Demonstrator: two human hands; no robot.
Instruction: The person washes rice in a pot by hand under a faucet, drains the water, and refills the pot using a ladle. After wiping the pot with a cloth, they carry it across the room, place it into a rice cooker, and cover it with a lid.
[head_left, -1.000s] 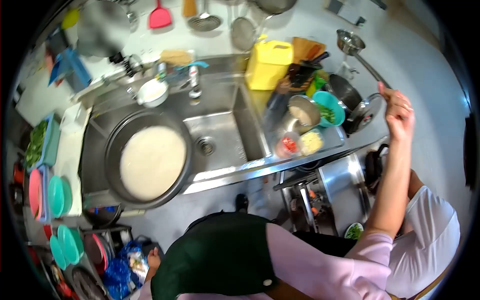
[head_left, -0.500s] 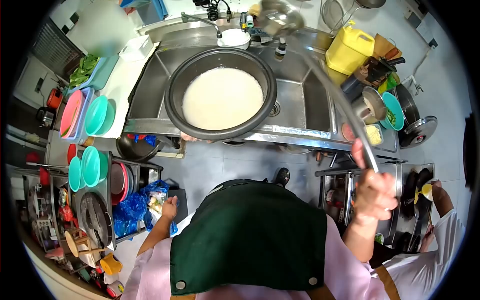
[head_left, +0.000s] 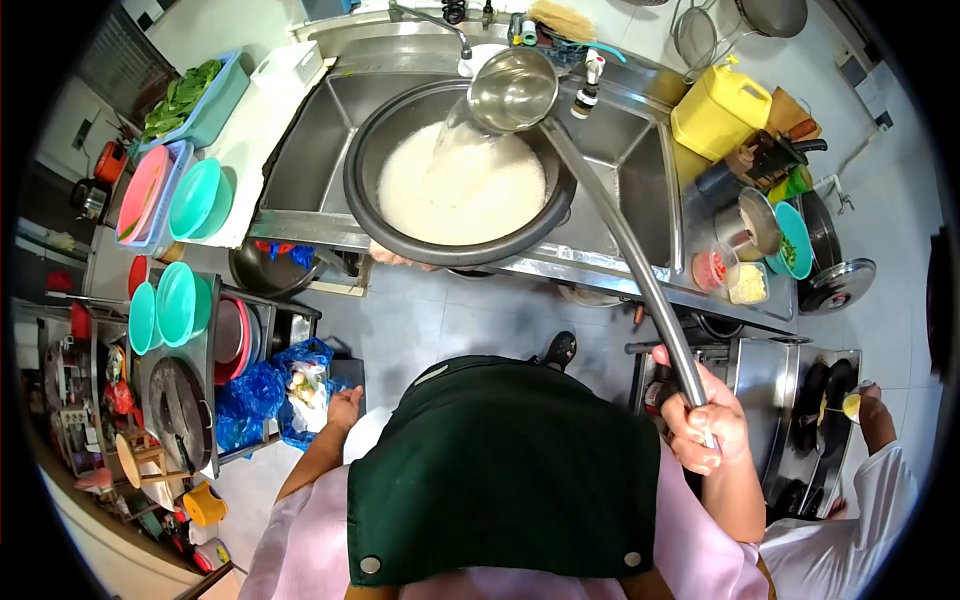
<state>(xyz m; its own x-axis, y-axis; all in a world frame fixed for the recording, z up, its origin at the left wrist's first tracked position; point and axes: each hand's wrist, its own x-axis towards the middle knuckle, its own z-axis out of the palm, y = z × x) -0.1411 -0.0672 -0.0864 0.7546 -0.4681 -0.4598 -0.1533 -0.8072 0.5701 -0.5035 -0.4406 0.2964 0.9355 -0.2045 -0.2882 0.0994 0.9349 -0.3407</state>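
My right hand (head_left: 707,420) is closed around the long metal handle of a big ladle (head_left: 640,270). The ladle's bowl is tilted over a large dark pot (head_left: 362,190), and clear liquid runs from it onto the pot's milky white contents (head_left: 450,195). The pot rests across the sink (head_left: 310,140), against its front edge. My left hand (head_left: 345,408) hangs low at my side with fingers loosely bent and nothing visible in it. Beside it is a blue plastic bag (head_left: 305,365) with pale items inside.
Right of the sink stand a yellow jug (head_left: 722,112), a metal pot (head_left: 748,225) and small tubs (head_left: 747,283) of chopped food. Turquoise bowls (head_left: 200,200) and leafy greens (head_left: 182,100) are on the left. Another person's hand (head_left: 873,410) works at the lower right.
The ladle has swung left and down from behind the sink to over the pot, and liquid is now pouring. My right hand has come lower and slightly left.
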